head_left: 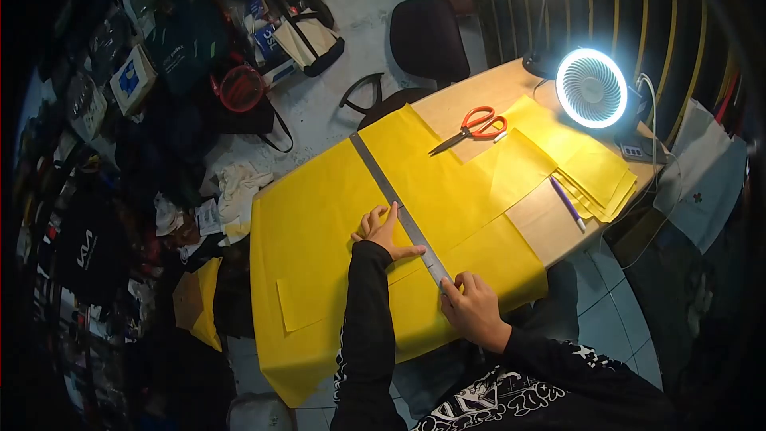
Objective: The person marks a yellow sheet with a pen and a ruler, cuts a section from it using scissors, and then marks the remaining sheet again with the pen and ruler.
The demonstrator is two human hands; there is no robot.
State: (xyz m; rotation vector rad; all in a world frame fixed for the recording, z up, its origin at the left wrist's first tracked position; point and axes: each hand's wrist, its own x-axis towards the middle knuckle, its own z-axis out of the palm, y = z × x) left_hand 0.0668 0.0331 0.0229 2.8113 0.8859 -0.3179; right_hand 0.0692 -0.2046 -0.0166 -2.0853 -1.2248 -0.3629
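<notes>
A long metal ruler (381, 181) lies slantwise across yellow fabric (307, 216) spread over the table. My left hand (383, 233) presses on the ruler near its middle, its thumb and fingers spread apart. At the ruler's near end, my right hand (472, 305) pinches the metal between thumb and fingers. Orange-handled scissors (472, 128) rest beyond the ruler at the fabric's far edge. A purple pen (567, 203) lies to the right on the bare wood.
Folded yellow fabric (594, 168) is stacked at the table's right end. A lit round fan (591, 88) stands behind it. A black chair (429, 39) is beyond the table (511, 80). Bags and piled goods fill the left side.
</notes>
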